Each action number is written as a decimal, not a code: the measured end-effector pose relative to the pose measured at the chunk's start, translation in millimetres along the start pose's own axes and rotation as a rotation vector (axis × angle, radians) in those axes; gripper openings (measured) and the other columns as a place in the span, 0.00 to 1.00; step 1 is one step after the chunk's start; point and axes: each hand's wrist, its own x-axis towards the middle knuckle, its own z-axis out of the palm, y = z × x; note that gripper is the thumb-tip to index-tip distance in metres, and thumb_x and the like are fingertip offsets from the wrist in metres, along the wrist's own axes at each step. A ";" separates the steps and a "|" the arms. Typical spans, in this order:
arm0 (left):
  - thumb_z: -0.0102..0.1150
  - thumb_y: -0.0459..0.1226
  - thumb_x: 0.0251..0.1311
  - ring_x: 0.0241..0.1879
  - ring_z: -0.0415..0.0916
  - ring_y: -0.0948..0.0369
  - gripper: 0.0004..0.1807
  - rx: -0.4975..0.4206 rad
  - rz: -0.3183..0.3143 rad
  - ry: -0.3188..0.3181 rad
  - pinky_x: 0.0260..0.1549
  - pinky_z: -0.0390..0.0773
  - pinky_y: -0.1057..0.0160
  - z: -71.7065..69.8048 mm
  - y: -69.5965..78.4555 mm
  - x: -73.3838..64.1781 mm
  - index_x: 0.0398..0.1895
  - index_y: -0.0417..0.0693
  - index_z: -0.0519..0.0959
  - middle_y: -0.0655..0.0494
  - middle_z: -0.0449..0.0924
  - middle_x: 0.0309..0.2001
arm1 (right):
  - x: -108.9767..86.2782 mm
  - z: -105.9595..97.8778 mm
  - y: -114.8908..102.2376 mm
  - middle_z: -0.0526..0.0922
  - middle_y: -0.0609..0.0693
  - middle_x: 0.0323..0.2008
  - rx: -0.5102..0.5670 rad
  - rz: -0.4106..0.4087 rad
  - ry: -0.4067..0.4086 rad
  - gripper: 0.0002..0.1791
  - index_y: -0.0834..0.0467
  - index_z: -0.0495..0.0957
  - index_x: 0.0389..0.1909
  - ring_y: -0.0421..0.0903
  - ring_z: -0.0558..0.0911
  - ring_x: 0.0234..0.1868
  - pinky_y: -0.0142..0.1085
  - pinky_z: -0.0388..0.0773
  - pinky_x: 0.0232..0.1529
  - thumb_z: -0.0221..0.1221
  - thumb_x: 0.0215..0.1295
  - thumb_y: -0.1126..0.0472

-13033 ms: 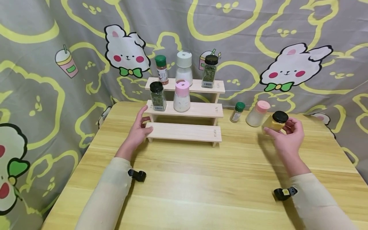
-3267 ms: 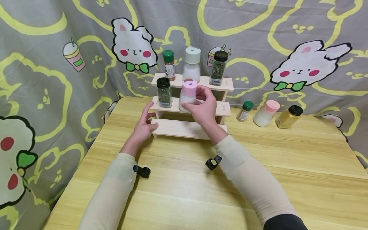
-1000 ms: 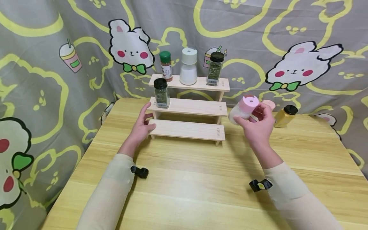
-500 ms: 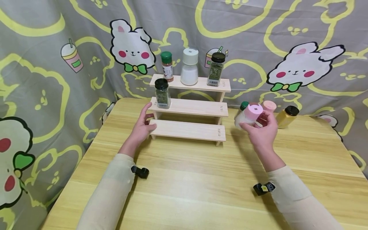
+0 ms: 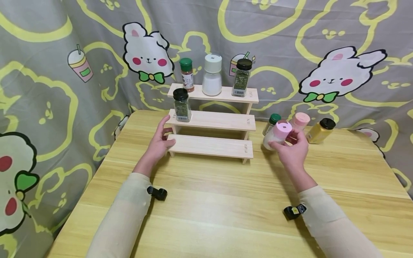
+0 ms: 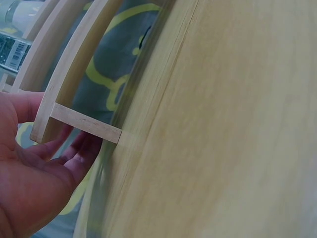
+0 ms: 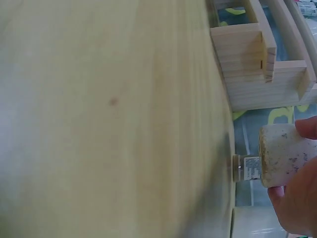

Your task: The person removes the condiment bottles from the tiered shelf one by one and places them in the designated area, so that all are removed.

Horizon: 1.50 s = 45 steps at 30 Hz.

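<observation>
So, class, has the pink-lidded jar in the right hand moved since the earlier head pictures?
Yes, rightward: against the wooden rack, the held jar has gone from the middle tier to beyond the right end.

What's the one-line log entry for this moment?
left hand: grips left end of rack | right hand: holds pink-capped jar, tilted, above table | middle shelf: black-capped jar

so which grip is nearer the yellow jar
Right. The right grip is just left of the yellow jar; the left grip is farther, at the left end of the rack.
</observation>
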 end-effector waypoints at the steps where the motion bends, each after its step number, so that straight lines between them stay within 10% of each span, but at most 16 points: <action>1: 0.50 0.18 0.63 0.68 0.54 0.40 0.47 0.001 0.001 0.000 0.68 0.46 0.45 0.0 0.1 -0.1 0.80 0.54 0.47 0.32 0.57 0.68 | 0.1 0.1 1.5 0.75 0.49 0.52 -0.006 0.005 -0.004 0.35 0.56 0.74 0.55 0.47 0.75 0.53 0.38 0.77 0.52 0.78 0.44 0.67; 45: 0.51 0.17 0.62 0.68 0.55 0.43 0.47 0.007 0.031 0.002 0.68 0.46 0.45 0.8 -0.7 -0.2 0.80 0.52 0.47 0.33 0.57 0.69 | 3.2 1.0 28.3 0.72 0.51 0.53 -0.057 0.031 -0.086 0.41 0.61 0.66 0.60 0.48 0.74 0.54 0.39 0.76 0.53 0.77 0.45 0.68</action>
